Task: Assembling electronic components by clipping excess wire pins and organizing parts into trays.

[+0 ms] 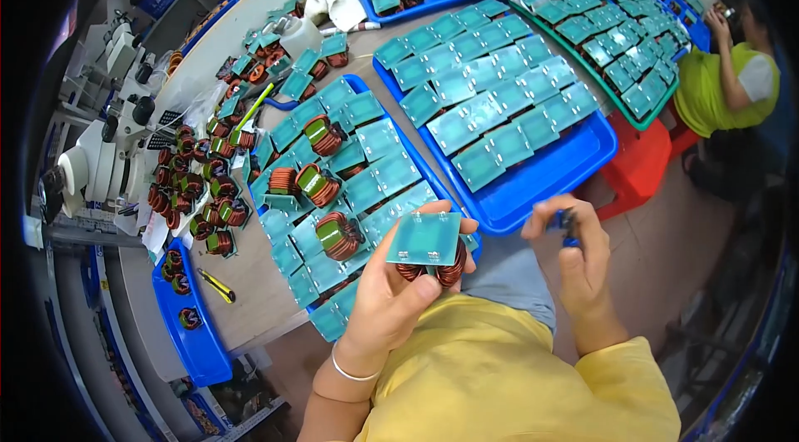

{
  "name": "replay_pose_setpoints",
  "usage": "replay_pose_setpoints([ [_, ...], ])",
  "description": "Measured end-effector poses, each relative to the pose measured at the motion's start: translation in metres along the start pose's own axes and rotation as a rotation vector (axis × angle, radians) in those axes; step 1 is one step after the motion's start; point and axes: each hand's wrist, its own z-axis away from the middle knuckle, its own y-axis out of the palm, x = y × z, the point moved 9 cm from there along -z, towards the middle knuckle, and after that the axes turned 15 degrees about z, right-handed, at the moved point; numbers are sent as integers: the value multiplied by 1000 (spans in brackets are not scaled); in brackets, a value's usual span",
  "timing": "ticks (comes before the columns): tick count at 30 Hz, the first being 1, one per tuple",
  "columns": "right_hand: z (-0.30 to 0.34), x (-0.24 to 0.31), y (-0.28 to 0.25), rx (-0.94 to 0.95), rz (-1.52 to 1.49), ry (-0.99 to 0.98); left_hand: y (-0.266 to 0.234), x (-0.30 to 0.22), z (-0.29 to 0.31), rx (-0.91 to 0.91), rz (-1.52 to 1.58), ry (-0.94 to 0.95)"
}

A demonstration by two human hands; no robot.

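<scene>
My left hand (384,309) is closed around a wire-wound coil with a square green circuit board (424,239) on top. The board faces up, and copper windings (450,269) show under its near edge. To the right, above my lap, my right hand (589,255) has its fingers curled around a small blue and black hand tool (569,228). Its jaws are hidden, so its exact kind is unclear. The tool is apart from the board. Left of my left hand, a blue tray (431,181) carries rows of similar boards, with several coils (339,235) lying on top of them.
Another blue tray (533,202) and a green tray (577,67) hold more boards. Loose coils (200,184) cluster at left, near a yellow utility knife (216,285) and a small blue tray (205,355). A red stool (639,161) and another person (717,96) are at right.
</scene>
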Motion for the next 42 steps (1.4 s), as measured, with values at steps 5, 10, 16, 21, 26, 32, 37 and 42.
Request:
replay_pose_setpoints([
  [5, -9, 37, 0, 153, 306, -250, 0, 3, -1, -70, -225, 18],
  [10, 0, 56, 7, 292, 614, -405, 6, 2, 2, -42, -477, 83],
  [16, 6, 62, 2, 342, 741, -446, 23, -3, 6, 17, -681, 172],
  [21, 11, 63, -3, 352, 773, -434, 29, -9, 8, -61, -871, 248],
  [26, 14, 65, -7, 362, 805, -465, 43, -11, 7, 44, -1010, 311],
  [32, 17, 64, -9, 346, 810, -488, 55, -9, 8, 129, -1123, 368],
  [37, 21, 57, -7, 379, 811, -492, 49, -5, 8, 51, -1109, 297],
  [42, 28, 39, -3, 357, 710, -499, 35, 8, 5, -14, -1054, 145],
])
